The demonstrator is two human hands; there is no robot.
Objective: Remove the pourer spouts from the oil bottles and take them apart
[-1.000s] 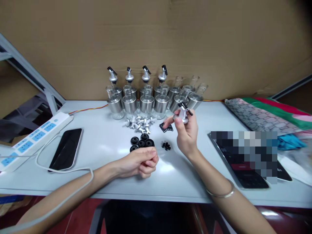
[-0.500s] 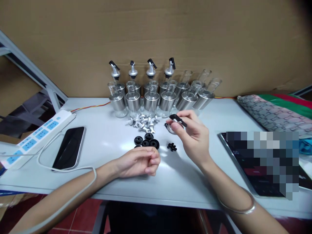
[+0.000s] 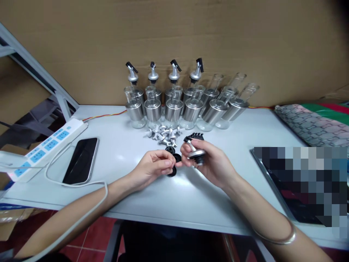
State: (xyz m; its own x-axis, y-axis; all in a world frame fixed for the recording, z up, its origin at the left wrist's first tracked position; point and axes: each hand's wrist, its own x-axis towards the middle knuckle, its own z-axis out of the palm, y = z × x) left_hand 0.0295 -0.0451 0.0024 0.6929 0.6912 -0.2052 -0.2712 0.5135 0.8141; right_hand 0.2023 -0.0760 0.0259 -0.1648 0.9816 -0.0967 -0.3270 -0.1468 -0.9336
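Note:
My right hand (image 3: 211, 160) is closed around a silver-and-black bottle pourer (image 3: 196, 154), its black ribbed stopper pointing down. My left hand (image 3: 154, 166) is close beside it, thumb and fingers pinched together; what they hold, if anything, is hidden. Black round caps (image 3: 171, 171) lie on the table, partly covered by the left fingers. Behind them is a loose heap of silver spout parts (image 3: 165, 135). A row of small black levers (image 3: 197, 136) shows just past my right fingers.
Steel-jacketed glass bottles (image 3: 173, 108) stand along the back, several topped with pourers (image 3: 173, 72). A phone (image 3: 81, 160) and white power strip (image 3: 49, 147) lie left; a cable (image 3: 79, 185) crosses my left forearm. At right are a tablet (image 3: 283, 196) and patterned cloth (image 3: 300, 123).
My right hand has come down and turned, so the pourer's stopper now points downward. The left hand has moved up to the black caps, near the right. The view has shifted slightly.

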